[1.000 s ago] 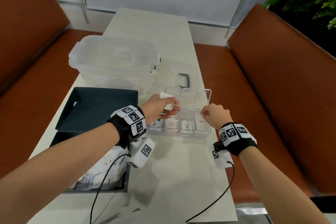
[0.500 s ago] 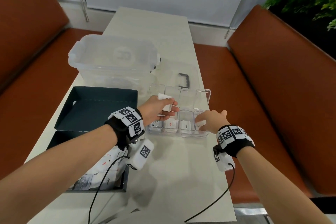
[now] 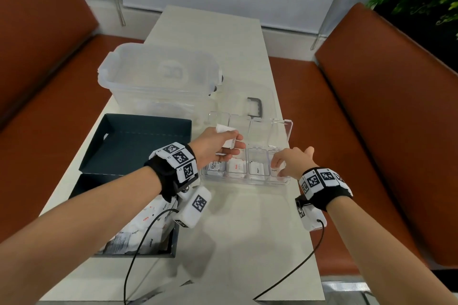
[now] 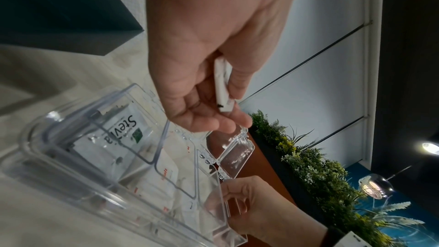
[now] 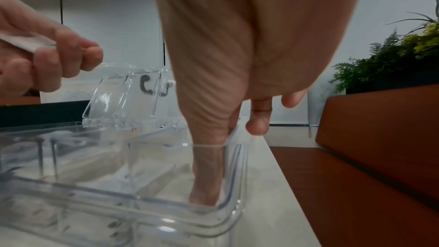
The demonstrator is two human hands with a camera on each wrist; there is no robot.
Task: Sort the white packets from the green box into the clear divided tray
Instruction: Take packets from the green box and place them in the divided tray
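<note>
My left hand (image 3: 218, 146) hovers over the left end of the clear divided tray (image 3: 245, 182) and pinches a few white packets (image 3: 226, 135) between thumb and fingers; the left wrist view shows them edge-on (image 4: 223, 85). My right hand (image 3: 292, 163) is at the tray's right end. Its thumb (image 5: 206, 176) reaches straight down into the rightmost compartment, and its fingers hang outside the end wall. Each front compartment holds packets, the leftmost a Stevia packet (image 4: 118, 134). The green box (image 3: 173, 242) at lower left holds several more packets (image 3: 141, 228).
The box's dark lid (image 3: 136, 146) lies open side up behind it. A large clear storage bin (image 3: 158, 77) stands further back, with a clear lid and its grey handle (image 3: 255, 106) beside it. The tray's small flaps (image 3: 270, 131) stand up. Brown benches flank the narrow table.
My right hand, fisted above the rightmost compartment a second ago, has spread out and dropped, and its thumb now reaches inside. My left hand has barely shifted with its packets.
</note>
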